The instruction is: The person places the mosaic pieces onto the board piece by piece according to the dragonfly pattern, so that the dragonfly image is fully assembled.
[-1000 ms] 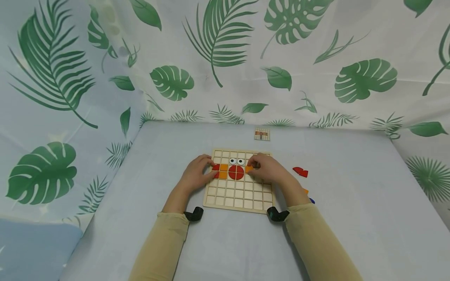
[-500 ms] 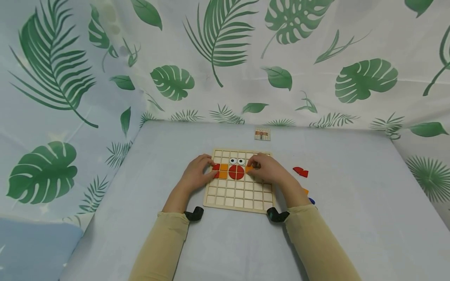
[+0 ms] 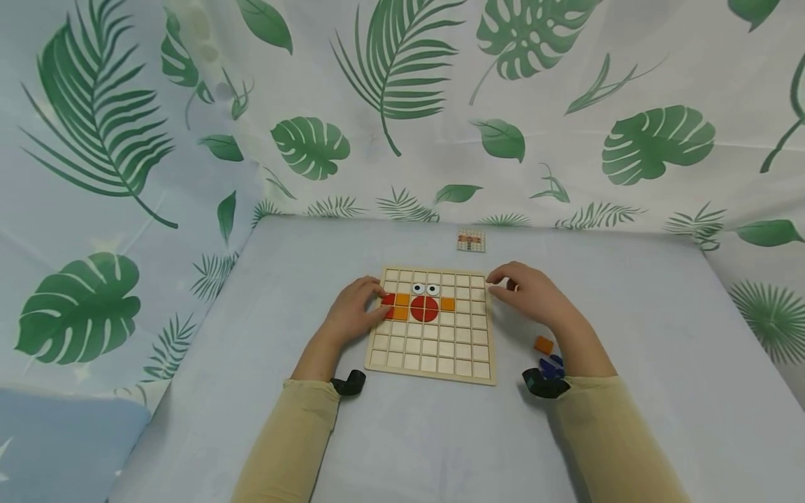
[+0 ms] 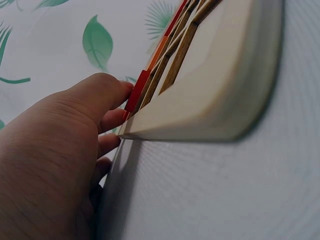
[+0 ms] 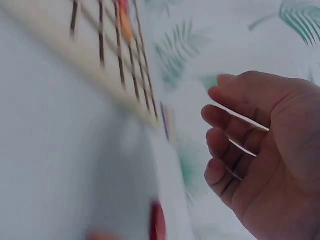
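White cloth printed with green leaves (image 3: 657,145) hangs behind and beside a pale covered table (image 3: 434,440). A wooden grid board (image 3: 430,348) lies flat on the table, between the two hands. Left hand (image 3: 353,311): at the board's left edge, thumb and fingers bent with a narrow gap between them, the tips touching red tiles (image 3: 390,300). Just beside these sit orange tiles (image 3: 401,307), one above the other; further along are a red circle (image 3: 424,309) in quarters, two eye tiles (image 3: 425,288) above it, and a single orange tile (image 3: 448,304). Right hand (image 3: 531,290): beyond the board's right edge, fingers loosely bent and spaced moderately wide from the thumb, gripping nothing visible. Near the right wrist lie an orange block (image 3: 544,344) and blue pieces (image 3: 552,367), partly covered. A red piece (image 5: 158,221) shows, blurred, in the right wrist view. A small patterned card (image 3: 471,240) lies behind the board.
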`<state>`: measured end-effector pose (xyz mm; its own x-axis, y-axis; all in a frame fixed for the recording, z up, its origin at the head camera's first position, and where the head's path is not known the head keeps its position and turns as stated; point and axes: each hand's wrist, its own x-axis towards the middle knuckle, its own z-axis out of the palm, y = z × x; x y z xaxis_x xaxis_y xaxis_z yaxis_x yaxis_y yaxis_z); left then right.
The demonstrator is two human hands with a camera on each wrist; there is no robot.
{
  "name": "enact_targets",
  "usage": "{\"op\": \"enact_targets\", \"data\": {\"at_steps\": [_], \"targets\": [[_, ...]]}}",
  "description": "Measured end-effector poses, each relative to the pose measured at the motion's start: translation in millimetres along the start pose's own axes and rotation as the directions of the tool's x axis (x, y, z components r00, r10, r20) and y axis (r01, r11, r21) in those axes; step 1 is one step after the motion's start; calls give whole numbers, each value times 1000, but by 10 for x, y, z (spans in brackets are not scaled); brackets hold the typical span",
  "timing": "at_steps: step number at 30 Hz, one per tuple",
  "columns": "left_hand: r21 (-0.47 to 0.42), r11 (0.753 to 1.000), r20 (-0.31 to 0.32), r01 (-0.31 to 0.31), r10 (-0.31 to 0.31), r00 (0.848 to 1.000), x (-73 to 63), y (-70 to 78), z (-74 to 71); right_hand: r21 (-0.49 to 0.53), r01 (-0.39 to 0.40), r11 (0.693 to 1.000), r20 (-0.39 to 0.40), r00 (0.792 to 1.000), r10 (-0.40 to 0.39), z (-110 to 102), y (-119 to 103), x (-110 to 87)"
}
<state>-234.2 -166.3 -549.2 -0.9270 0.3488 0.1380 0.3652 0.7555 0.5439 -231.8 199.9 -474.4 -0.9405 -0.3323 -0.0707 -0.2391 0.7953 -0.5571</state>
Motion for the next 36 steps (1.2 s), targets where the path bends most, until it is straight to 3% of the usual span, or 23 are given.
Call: {"op": "enact_targets", "data": {"at_steps": [6, 13, 23, 36], "targets": [[3, 1000, 0, 5, -5, 1000, 0, 25, -3, -19, -110, 994, 15, 994, 110, -270, 396, -300], [6, 1000, -1, 10, -10, 1000, -6, 17, 11, -26, -158, 987, 28, 987, 159, -341, 750, -556], [-3, 1000, -2, 12, -12, 1000, -7, 36, -3, 9, -112, 994, 3, 994, 112, -209, 940, -663], [-21, 1000, 10, 23, -23, 1000, -16, 61, -35, -34, -11, 999, -50, 999, 9, -82, 1035, -687]]}}
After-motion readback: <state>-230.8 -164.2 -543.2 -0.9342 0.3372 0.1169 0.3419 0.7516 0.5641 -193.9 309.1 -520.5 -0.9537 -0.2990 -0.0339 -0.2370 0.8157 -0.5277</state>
